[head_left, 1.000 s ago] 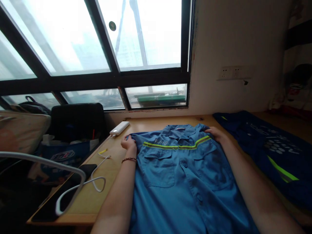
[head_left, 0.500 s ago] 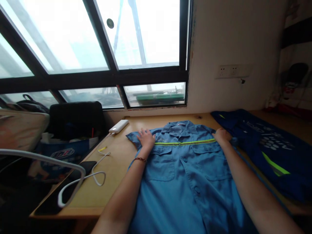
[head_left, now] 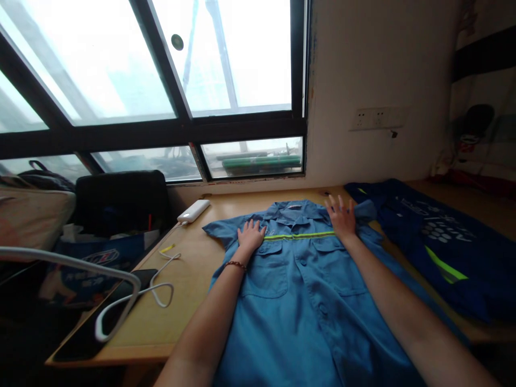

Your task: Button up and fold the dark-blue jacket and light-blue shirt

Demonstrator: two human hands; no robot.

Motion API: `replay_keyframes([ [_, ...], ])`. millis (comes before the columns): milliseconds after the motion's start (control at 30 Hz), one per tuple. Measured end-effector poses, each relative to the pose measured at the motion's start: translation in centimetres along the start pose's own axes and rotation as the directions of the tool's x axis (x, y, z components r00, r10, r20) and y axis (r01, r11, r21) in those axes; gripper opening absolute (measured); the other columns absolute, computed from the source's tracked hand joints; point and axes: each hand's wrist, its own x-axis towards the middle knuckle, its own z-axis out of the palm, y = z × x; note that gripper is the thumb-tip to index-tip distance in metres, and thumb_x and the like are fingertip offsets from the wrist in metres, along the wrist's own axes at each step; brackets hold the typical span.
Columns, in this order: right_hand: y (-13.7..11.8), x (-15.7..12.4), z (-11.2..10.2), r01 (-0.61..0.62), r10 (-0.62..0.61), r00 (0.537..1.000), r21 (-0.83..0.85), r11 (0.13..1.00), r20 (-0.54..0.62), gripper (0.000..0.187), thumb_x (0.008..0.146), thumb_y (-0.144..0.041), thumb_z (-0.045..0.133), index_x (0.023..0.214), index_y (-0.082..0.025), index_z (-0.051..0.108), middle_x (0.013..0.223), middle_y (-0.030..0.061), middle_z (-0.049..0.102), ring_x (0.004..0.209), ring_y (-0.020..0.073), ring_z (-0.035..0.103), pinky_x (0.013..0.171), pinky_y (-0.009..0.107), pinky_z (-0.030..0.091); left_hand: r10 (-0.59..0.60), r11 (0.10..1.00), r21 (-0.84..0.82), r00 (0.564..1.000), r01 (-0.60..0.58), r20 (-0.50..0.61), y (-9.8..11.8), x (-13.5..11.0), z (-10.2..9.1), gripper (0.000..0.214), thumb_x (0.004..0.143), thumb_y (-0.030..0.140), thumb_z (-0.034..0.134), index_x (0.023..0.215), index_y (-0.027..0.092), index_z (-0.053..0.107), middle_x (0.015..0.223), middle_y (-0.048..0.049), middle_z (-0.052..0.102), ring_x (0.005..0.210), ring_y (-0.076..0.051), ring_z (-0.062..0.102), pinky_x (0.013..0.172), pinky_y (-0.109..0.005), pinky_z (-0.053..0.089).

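A blue short-sleeved work shirt [head_left: 278, 317] lies front up on the wooden table, its collar toward the window and a yellow-green stripe across the chest. My left hand [head_left: 251, 235] rests flat on the chest at the left, over the end of the stripe, fingers apart. On the other side, my right hand [head_left: 342, 216] is spread near the shoulder, at the right end of the stripe. Neither hand grips the cloth. The shirt's lower part runs out of view toward me.
A dark blue garment [head_left: 455, 236] with white print lies on the table's right. At the left are a white power bank [head_left: 194, 211], a white cable [head_left: 165, 263] and a dark flat object [head_left: 80, 336]. Beyond the left edge stands a black chair [head_left: 121, 196]. Sockets [head_left: 379, 118] sit on the wall.
My right hand has moved left from the right sleeve onto the shoulder, its fingers opening out. The right sleeve now shows. My left hand has shifted slightly inward on the chest.
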Motion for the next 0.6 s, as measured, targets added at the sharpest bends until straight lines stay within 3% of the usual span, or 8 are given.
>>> replay_keyframes([
  [100, 0.5, -0.2, 1.0, -0.231, 0.231, 0.973, -0.024, 0.973, -0.017, 0.045, 0.084, -0.01, 0.025, 0.126, -0.015, 0.038, 0.138, 0.0116, 0.023, 0.127, 0.0302, 0.006, 0.096, 0.054, 0.004, -0.009, 1.0, -0.009, 1.0, 0.009, -0.002, -0.3, 0.2, 0.1, 0.057, 0.08, 0.056, 0.022, 0.126, 0.028, 0.038, 0.139, -0.0055, 0.027, 0.127, -0.028, 0.02, 0.097, -0.054, 0.016],
  [167, 0.0, -0.4, 1.6, -0.18, 0.18, 0.983, -0.003, 0.984, 0.041, 0.042, 0.084, -0.013, 0.028, 0.123, -0.015, 0.042, 0.135, 0.0135, 0.029, 0.125, 0.031, 0.012, 0.096, 0.053, 0.01, -0.001, 1.0, -0.012, 1.0, 0.001, 0.003, -0.5, 0.6, 0.1, 0.058, 0.079, 0.057, 0.021, 0.127, 0.028, 0.037, 0.139, -0.0055, 0.026, 0.127, -0.028, 0.019, 0.098, -0.054, 0.016],
  [233, -1.1, -0.7, 2.4, -0.139, 0.128, 0.972, 0.043, 0.989, 0.197, 0.036, 0.084, -0.019, 0.033, 0.116, -0.017, 0.048, 0.125, 0.0142, 0.041, 0.119, 0.0314, 0.025, 0.093, 0.053, 0.017, 0.018, 1.0, -0.011, 1.0, -0.018, 0.019, -0.9, 1.3, 0.1, 0.059, 0.079, 0.058, 0.021, 0.128, 0.028, 0.035, 0.14, -0.0056, 0.025, 0.128, -0.027, 0.018, 0.098, -0.053, 0.016],
  [300, -2.1, -1.0, 3.3, -0.216, 0.176, 0.91, 0.067, 0.974, 0.376, 0.035, 0.084, -0.031, 0.035, 0.113, -0.02, 0.051, 0.119, 0.0128, 0.047, 0.113, 0.0335, 0.032, 0.089, 0.058, 0.02, 0.041, 0.999, -0.008, 0.998, -0.04, 0.042, -1.3, 2.1, 0.0, 0.059, 0.079, 0.058, 0.021, 0.128, 0.028, 0.034, 0.14, -0.0054, 0.023, 0.128, -0.026, 0.017, 0.098, -0.053, 0.015],
  [367, -2.1, -1.1, 4.1, -0.315, 0.245, 0.835, 0.062, 0.947, 0.492, 0.04, 0.082, -0.042, 0.036, 0.116, -0.026, 0.049, 0.125, 0.01, 0.043, 0.114, 0.0369, 0.03, 0.086, 0.064, 0.016, 0.066, 0.998, -0.005, 0.996, -0.066, 0.062, -1.7, 2.8, -0.2, 0.058, 0.079, 0.057, 0.022, 0.129, 0.029, 0.033, 0.141, -0.0046, 0.022, 0.128, -0.025, 0.017, 0.099, -0.051, 0.015],
  [433, -0.5, -0.8, 4.3, -0.389, 0.309, 0.793, 0.047, 0.92, 0.525, 0.045, 0.08, -0.049, 0.037, 0.119, -0.028, 0.046, 0.131, 0.0084, 0.036, 0.117, 0.0383, 0.025, 0.086, 0.065, 0.013, 0.084, 0.996, -0.003, 0.994, -0.084, 0.074, -2.0, 3.3, -0.3, 0.058, 0.079, 0.057, 0.023, 0.129, 0.029, 0.032, 0.141, -0.004, 0.022, 0.128, -0.024, 0.017, 0.099, -0.05, 0.014],
  [500, 2.3, -0.3, 3.6, -0.453, 0.373, 0.765, 0.027, 0.891, 0.525, 0.046, 0.08, -0.048, 0.038, 0.116, -0.023, 0.05, 0.126, 0.0131, 0.04, 0.115, 0.0367, 0.03, 0.088, 0.061, 0.019, 0.092, 0.996, -0.003, 0.993, -0.092, 0.073, -2.1, 3.5, -0.4, 0.059, 0.079, 0.058, 0.022, 0.129, 0.029, 0.032, 0.14, -0.0041, 0.023, 0.128, -0.024, 0.018, 0.099, -0.049, 0.015],
  [600, 6.9, 0.6, 1.7, -0.564, 0.533, 0.759, -0.032, 0.825, 0.374, 0.039, 0.082, -0.036, 0.038, 0.105, -0.012, 0.057, 0.108, 0.0219, 0.052, 0.107, 0.0341, 0.042, 0.083, 0.051, 0.032, 0.09, 0.996, -0.002, 0.995, -0.09, 0.051, -2.1, 3.4, -0.3, 0.059, 0.079, 0.058, 0.022, 0.129, 0.029, 0.033, 0.14, -0.0045, 0.024, 0.128, -0.024, 0.019, 0.099, -0.049, 0.016],
])
